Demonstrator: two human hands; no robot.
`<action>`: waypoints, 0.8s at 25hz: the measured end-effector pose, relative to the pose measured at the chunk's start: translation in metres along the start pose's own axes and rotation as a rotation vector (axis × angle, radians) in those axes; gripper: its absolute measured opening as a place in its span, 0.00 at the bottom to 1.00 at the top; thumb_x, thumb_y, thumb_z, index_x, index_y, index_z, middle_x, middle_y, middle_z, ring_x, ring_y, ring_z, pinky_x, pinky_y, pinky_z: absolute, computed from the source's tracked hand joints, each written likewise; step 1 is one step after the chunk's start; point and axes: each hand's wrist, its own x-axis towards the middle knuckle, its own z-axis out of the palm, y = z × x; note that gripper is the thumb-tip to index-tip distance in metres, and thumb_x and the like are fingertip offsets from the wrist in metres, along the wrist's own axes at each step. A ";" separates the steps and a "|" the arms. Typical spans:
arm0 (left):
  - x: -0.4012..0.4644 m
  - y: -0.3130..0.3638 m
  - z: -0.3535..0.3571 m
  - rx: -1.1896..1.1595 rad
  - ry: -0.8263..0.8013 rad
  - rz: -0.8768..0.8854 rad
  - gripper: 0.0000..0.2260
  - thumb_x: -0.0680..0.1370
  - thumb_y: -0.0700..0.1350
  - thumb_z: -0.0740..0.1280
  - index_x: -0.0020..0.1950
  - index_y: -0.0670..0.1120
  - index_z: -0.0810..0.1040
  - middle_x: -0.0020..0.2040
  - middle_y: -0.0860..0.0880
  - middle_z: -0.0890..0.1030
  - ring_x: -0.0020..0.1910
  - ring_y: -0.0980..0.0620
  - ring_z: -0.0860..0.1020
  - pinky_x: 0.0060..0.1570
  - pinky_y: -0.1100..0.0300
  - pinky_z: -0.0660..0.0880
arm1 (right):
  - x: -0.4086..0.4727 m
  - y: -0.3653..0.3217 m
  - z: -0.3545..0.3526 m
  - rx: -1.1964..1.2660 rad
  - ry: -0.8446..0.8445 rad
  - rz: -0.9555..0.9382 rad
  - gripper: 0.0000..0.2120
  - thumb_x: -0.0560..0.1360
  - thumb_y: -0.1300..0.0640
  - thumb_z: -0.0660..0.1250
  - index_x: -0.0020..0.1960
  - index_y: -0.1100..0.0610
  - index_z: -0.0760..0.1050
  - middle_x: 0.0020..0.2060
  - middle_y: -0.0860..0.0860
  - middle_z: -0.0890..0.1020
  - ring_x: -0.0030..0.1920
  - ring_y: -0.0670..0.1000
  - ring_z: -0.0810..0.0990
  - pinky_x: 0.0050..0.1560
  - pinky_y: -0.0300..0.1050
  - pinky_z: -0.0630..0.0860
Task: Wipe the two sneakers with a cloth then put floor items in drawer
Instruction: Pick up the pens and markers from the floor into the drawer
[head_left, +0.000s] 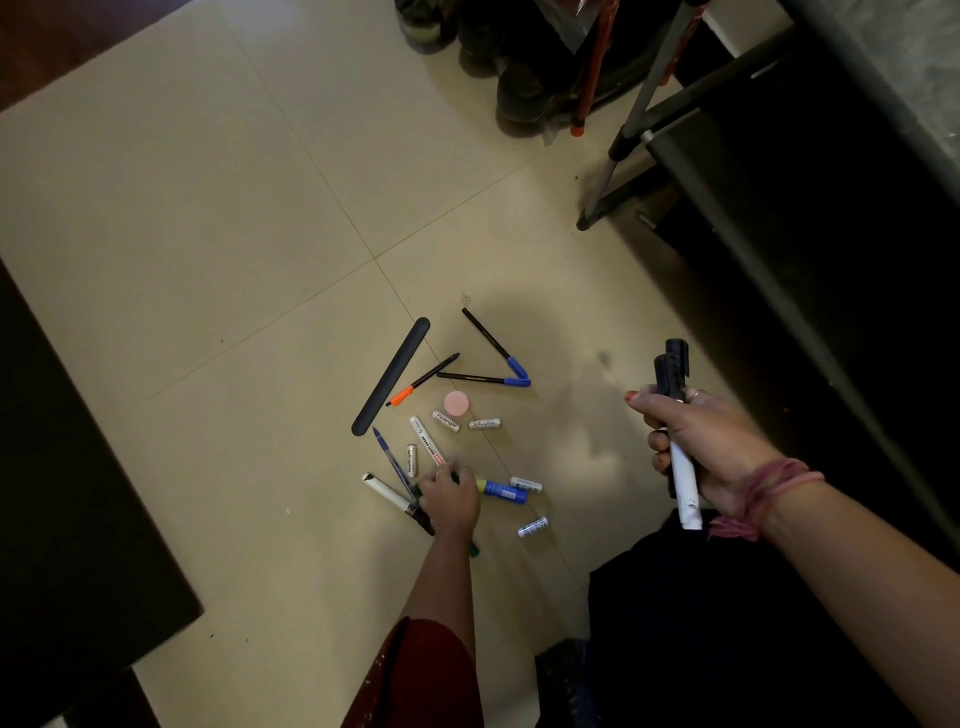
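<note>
— Where's the stuff that goes in the drawer?

— On the tiled floor, scattered in one patch. From the pink disc in the middle: a long dark case at nine o'clock, an orange-tipped pen at ten, two blue-capped pens meeting in a V at one o'clock, small batteries just below the disc and more at five o'clock.

— And the hands?

— The left hand is down among them at six o'clock, fingers closed around a green marker whose end pokes out under the wrist. A white marker and a blue pen lie just beside it, a glue stick touching it on the other side.

— The right?

— The right hand is raised at three o'clock, fingers wrapped tight on a bundle of markers, black caps up. A pink thread circles that wrist.

— The sneakers?

— Dark shoes at twelve o'clock, too dim to say more.
</note>
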 end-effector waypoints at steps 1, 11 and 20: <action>0.003 0.000 0.002 0.031 -0.049 -0.025 0.19 0.81 0.49 0.57 0.71 0.47 0.71 0.71 0.42 0.62 0.70 0.41 0.60 0.68 0.47 0.59 | 0.000 0.000 0.000 0.002 -0.001 0.002 0.06 0.74 0.61 0.68 0.43 0.54 0.72 0.28 0.47 0.67 0.21 0.43 0.66 0.20 0.35 0.64; -0.030 0.025 -0.008 -0.444 0.092 -0.144 0.13 0.78 0.40 0.65 0.60 0.39 0.79 0.57 0.45 0.79 0.49 0.53 0.77 0.49 0.60 0.75 | -0.003 -0.002 0.009 0.021 0.015 0.026 0.08 0.74 0.66 0.67 0.45 0.54 0.72 0.32 0.50 0.70 0.23 0.44 0.65 0.19 0.35 0.63; -0.196 0.084 -0.017 -0.998 -0.604 0.078 0.08 0.76 0.32 0.66 0.49 0.42 0.82 0.42 0.50 0.84 0.42 0.56 0.80 0.48 0.62 0.75 | -0.016 0.002 0.017 -0.244 -0.040 -0.034 0.24 0.61 0.39 0.74 0.50 0.53 0.77 0.40 0.49 0.85 0.40 0.47 0.81 0.22 0.35 0.66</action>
